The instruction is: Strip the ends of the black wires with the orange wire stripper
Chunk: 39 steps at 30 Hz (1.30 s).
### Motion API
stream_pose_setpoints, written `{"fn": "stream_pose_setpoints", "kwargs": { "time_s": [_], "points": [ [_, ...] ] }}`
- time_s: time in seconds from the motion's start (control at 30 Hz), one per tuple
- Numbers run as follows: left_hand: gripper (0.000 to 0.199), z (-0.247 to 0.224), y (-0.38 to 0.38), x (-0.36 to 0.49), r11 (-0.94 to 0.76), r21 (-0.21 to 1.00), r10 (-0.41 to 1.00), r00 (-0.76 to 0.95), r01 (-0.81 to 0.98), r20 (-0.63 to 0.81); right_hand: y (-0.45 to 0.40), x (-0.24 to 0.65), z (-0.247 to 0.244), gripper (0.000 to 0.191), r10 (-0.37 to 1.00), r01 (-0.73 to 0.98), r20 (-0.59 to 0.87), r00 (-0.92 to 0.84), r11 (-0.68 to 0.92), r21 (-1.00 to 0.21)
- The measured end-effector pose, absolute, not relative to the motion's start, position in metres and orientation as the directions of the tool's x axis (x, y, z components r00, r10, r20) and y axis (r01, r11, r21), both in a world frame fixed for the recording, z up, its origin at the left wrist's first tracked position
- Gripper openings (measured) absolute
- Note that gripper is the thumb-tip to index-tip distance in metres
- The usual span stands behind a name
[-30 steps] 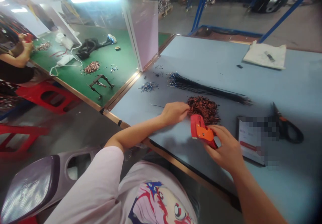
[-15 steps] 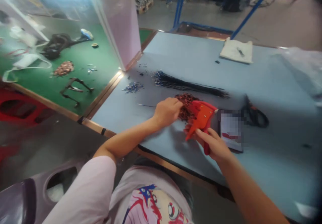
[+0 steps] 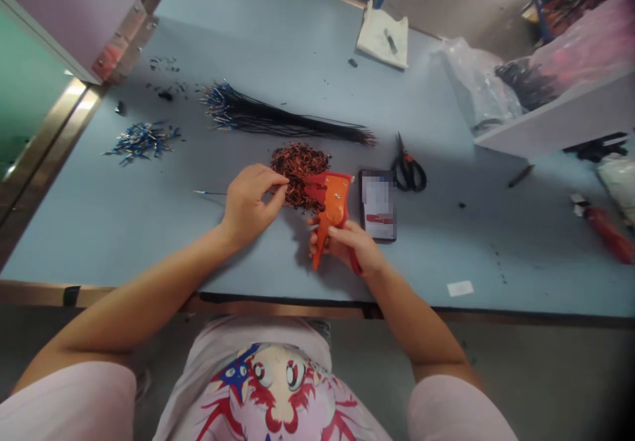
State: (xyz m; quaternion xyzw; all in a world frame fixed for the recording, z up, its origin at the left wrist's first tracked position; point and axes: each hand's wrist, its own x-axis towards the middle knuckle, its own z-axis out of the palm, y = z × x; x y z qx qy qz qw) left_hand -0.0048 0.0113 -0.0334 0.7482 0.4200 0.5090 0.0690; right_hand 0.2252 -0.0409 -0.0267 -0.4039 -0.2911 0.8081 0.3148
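My left hand (image 3: 251, 201) pinches a thin dark wire (image 3: 211, 192) with a blue tip, its fingertips at the edge of a heap of reddish-brown wire scraps (image 3: 299, 175). My right hand (image 3: 344, 246) is shut around the handles of an orange and red wire stripper (image 3: 330, 213), whose jaw end touches or overlaps the heap. Further back lies a bundle of long black wires (image 3: 278, 122) with blue metal ends. A loose scatter of small blue terminals (image 3: 141, 141) sits to the left of it.
Black-handled scissors (image 3: 408, 171) and a dark-framed card or phone (image 3: 378, 204), partly blurred out, lie right of my right hand. A white cloth (image 3: 381, 34), a plastic bag (image 3: 476, 84), a white shelf (image 3: 550, 120) and a red-handled tool (image 3: 606, 233) lie further off on the blue table (image 3: 446, 256).
The view has swung down and squared to the table edge. The wire stripper has turned, its jaw end now pointing up towards the heap. My left hand stays beside the heap.
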Motion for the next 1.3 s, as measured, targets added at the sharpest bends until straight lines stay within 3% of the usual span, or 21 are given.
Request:
{"fn": "stream_pose_setpoints", "kwargs": {
  "time_s": [0.23,0.73,1.07,1.3],
  "points": [
    [0.008,-0.031,0.009,-0.003,-0.649,0.505,0.684,0.145,0.569,0.715,-0.044,0.222,-0.021,0.041,0.742,-0.292,-0.431,-0.514,-0.623,-0.725],
    [0.009,-0.033,0.006,0.001,-0.697,0.474,0.632,0.15,0.538,0.76,-0.05,0.223,-0.021,0.038,0.734,-0.303,-0.364,-0.573,-0.602,-0.738],
    [0.009,-0.032,0.001,0.003,-0.649,0.483,0.677,0.156,0.588,0.719,-0.052,0.225,-0.018,0.034,0.717,-0.257,-0.382,-0.583,-0.608,-0.751],
    [0.007,-0.031,0.001,0.003,-0.7,0.474,0.637,0.165,0.534,0.753,-0.053,0.222,-0.016,0.034,0.724,-0.252,-0.378,-0.577,-0.598,-0.761]
  ]
}}
